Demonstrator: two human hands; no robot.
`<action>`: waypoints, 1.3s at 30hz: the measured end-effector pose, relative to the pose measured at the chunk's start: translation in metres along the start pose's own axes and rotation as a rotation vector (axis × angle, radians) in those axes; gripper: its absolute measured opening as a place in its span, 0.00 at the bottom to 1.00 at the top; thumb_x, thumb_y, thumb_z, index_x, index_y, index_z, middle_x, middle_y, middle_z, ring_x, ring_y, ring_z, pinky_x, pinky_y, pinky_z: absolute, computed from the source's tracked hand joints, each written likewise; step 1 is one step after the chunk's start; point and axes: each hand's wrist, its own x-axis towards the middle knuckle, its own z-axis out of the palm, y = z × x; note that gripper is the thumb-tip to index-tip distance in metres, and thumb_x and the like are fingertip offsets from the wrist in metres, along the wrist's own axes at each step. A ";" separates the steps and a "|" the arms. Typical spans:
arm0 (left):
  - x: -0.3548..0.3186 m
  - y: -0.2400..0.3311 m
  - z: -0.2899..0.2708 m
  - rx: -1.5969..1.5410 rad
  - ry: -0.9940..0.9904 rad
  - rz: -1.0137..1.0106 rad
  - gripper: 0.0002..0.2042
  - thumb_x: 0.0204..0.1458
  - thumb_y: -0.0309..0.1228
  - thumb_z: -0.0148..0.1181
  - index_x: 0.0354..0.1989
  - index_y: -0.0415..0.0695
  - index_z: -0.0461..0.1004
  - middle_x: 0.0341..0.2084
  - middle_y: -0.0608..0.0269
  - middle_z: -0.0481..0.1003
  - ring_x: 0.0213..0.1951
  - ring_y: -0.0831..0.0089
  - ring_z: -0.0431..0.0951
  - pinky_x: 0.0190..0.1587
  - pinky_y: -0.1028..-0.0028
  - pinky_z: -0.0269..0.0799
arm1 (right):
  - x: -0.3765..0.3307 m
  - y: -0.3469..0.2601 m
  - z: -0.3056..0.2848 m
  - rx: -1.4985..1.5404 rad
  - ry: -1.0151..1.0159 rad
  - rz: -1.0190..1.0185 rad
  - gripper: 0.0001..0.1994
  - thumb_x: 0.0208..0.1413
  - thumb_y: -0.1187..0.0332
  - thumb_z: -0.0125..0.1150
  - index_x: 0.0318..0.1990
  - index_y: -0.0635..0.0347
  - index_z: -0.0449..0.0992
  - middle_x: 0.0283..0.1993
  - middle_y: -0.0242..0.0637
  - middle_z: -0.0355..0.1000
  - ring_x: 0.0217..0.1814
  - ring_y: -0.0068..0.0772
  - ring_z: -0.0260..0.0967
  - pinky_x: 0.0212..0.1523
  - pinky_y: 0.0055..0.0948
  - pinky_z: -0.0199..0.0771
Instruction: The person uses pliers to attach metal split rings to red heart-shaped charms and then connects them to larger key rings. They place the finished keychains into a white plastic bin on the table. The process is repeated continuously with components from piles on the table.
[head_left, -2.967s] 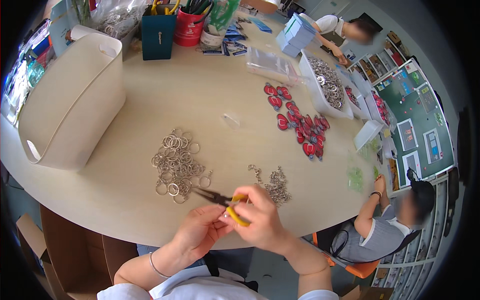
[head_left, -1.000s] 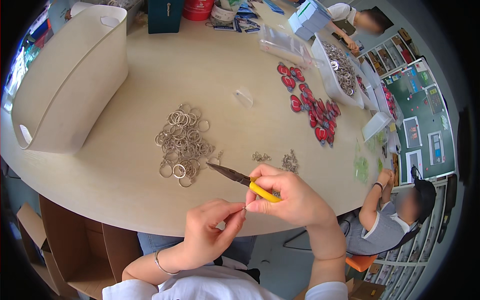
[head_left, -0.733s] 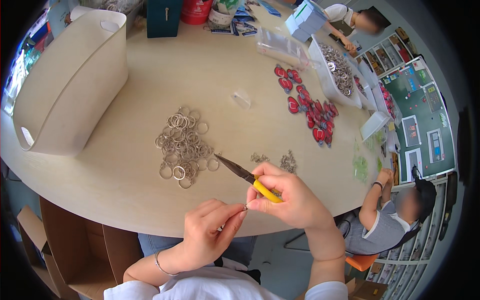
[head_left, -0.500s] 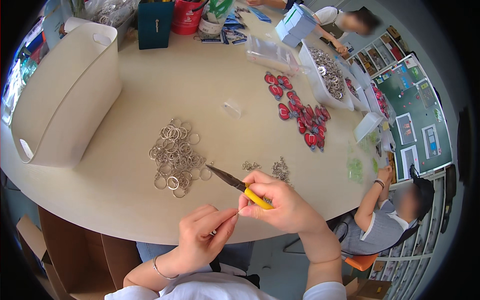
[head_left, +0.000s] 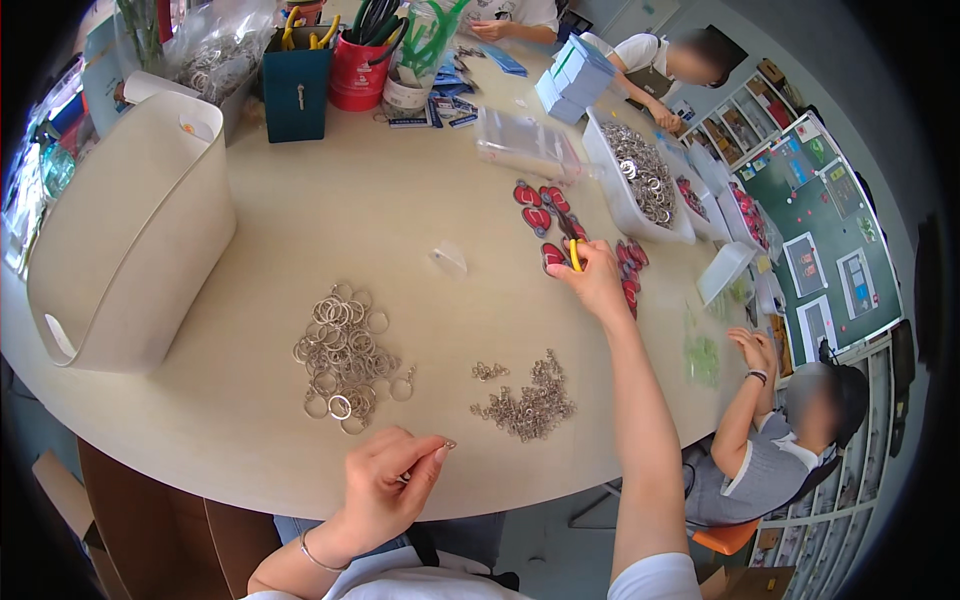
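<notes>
— While the left hand [head_left: 385, 490] pinches a small metal ring [head_left: 449, 443] at the near tabletop [head_left: 300, 190] edge, what helps?
— Keep that grip tight and low, I'd say; the ring is tiny and thin.
— And further right?
— Past the key rings [head_left: 345, 355] and the little chain heap [head_left: 530, 405], the right hand [head_left: 597, 283] stretches out, clenched on yellow-handled pliers [head_left: 573, 250], touching the red tags [head_left: 545, 205]. Better to slide one flat, glossy tag free than lift several.
</notes>
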 end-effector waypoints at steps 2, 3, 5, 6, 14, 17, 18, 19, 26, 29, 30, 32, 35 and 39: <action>0.001 -0.002 -0.001 0.020 0.003 0.019 0.05 0.45 0.17 0.61 0.30 0.38 0.77 0.12 0.64 0.66 0.16 0.73 0.65 0.19 0.76 0.58 | 0.007 0.011 0.008 -0.044 -0.030 0.005 0.24 0.40 0.61 0.73 0.46 0.62 0.76 0.41 0.43 0.63 0.46 0.39 0.64 0.48 0.32 0.65; 0.000 -0.002 -0.001 0.026 0.010 0.016 0.05 0.45 0.17 0.61 0.30 0.38 0.76 0.12 0.63 0.66 0.16 0.73 0.65 0.19 0.76 0.58 | 0.008 0.013 0.012 0.016 -0.042 0.024 0.24 0.39 0.61 0.73 0.45 0.61 0.76 0.42 0.43 0.64 0.48 0.40 0.63 0.49 0.33 0.64; -0.001 -0.003 -0.001 0.048 0.018 0.023 0.05 0.44 0.17 0.61 0.30 0.38 0.76 0.12 0.63 0.66 0.16 0.73 0.65 0.19 0.76 0.58 | 0.008 0.015 0.019 0.090 -0.020 0.016 0.23 0.38 0.61 0.74 0.43 0.62 0.77 0.42 0.42 0.63 0.48 0.39 0.63 0.50 0.33 0.64; 0.000 -0.004 0.000 0.063 0.017 0.031 0.05 0.44 0.17 0.61 0.30 0.38 0.76 0.12 0.63 0.66 0.16 0.73 0.65 0.19 0.76 0.58 | 0.007 0.017 0.021 0.125 -0.008 0.016 0.23 0.38 0.61 0.74 0.42 0.62 0.77 0.42 0.42 0.63 0.48 0.39 0.63 0.50 0.32 0.64; 0.000 -0.001 0.002 0.086 0.065 0.043 0.04 0.45 0.17 0.60 0.30 0.38 0.77 0.12 0.64 0.65 0.16 0.74 0.63 0.18 0.76 0.56 | -0.003 0.009 0.017 0.306 -0.032 0.170 0.16 0.43 0.63 0.71 0.32 0.67 0.74 0.29 0.37 0.69 0.30 0.28 0.67 0.35 0.29 0.68; -0.002 -0.003 0.003 0.073 0.099 0.031 0.03 0.47 0.18 0.60 0.29 0.38 0.77 0.13 0.65 0.65 0.17 0.76 0.61 0.19 0.77 0.54 | -0.021 -0.013 0.006 0.475 -0.102 0.242 0.11 0.49 0.66 0.66 0.32 0.64 0.73 0.23 0.27 0.67 0.23 0.19 0.63 0.26 0.21 0.64; -0.002 -0.003 0.003 0.076 0.101 0.038 0.03 0.47 0.18 0.60 0.29 0.38 0.77 0.13 0.65 0.65 0.17 0.76 0.61 0.19 0.76 0.55 | -0.032 -0.023 0.001 0.513 -0.110 0.262 0.09 0.51 0.67 0.64 0.32 0.63 0.73 0.21 0.24 0.66 0.22 0.15 0.61 0.24 0.18 0.62; -0.003 -0.003 0.004 0.079 0.102 0.045 0.03 0.46 0.18 0.60 0.30 0.38 0.77 0.13 0.65 0.65 0.17 0.76 0.62 0.20 0.76 0.56 | -0.043 -0.035 -0.005 0.615 -0.150 0.277 0.07 0.52 0.68 0.63 0.31 0.62 0.72 0.23 0.25 0.67 0.23 0.14 0.61 0.24 0.17 0.62; -0.002 0.004 -0.005 0.314 0.060 0.244 0.08 0.40 0.18 0.63 0.30 0.39 0.76 0.14 0.64 0.65 0.17 0.68 0.65 0.18 0.72 0.60 | -0.117 -0.139 -0.062 0.704 -0.552 -0.123 0.09 0.49 0.70 0.66 0.29 0.65 0.72 0.34 0.32 0.68 0.26 0.18 0.62 0.26 0.21 0.62; -0.002 0.010 -0.007 0.370 0.031 0.280 0.08 0.40 0.19 0.64 0.30 0.40 0.75 0.14 0.65 0.64 0.17 0.68 0.65 0.18 0.71 0.61 | -0.126 -0.163 -0.076 0.601 -0.575 -0.162 0.10 0.47 0.71 0.67 0.28 0.67 0.72 0.34 0.34 0.66 0.26 0.21 0.61 0.27 0.23 0.62; -0.002 0.012 -0.008 0.385 0.019 0.289 0.08 0.40 0.19 0.64 0.30 0.40 0.75 0.14 0.65 0.64 0.17 0.69 0.65 0.18 0.72 0.61 | -0.127 -0.166 -0.079 0.575 -0.576 -0.176 0.10 0.47 0.71 0.67 0.28 0.67 0.72 0.34 0.34 0.66 0.26 0.22 0.61 0.27 0.23 0.62; -0.002 0.014 -0.008 0.411 0.004 0.308 0.08 0.40 0.20 0.64 0.30 0.40 0.75 0.14 0.65 0.63 0.17 0.69 0.65 0.18 0.72 0.61 | -0.128 -0.170 -0.081 0.525 -0.578 -0.208 0.10 0.47 0.71 0.67 0.27 0.67 0.71 0.34 0.34 0.66 0.25 0.23 0.62 0.27 0.24 0.62; -0.005 0.014 -0.010 0.450 -0.007 0.333 0.08 0.40 0.20 0.64 0.30 0.41 0.75 0.14 0.66 0.63 0.17 0.70 0.64 0.17 0.72 0.61 | -0.129 -0.175 -0.079 0.500 -0.540 -0.229 0.11 0.46 0.71 0.67 0.27 0.67 0.70 0.34 0.37 0.67 0.24 0.28 0.62 0.26 0.26 0.62; -0.007 0.014 -0.012 0.503 -0.023 0.357 0.10 0.37 0.20 0.63 0.31 0.41 0.74 0.15 0.66 0.63 0.18 0.71 0.65 0.16 0.73 0.60 | -0.130 -0.180 -0.081 0.419 -0.521 -0.255 0.11 0.45 0.71 0.67 0.27 0.67 0.69 0.33 0.39 0.67 0.25 0.34 0.64 0.26 0.27 0.64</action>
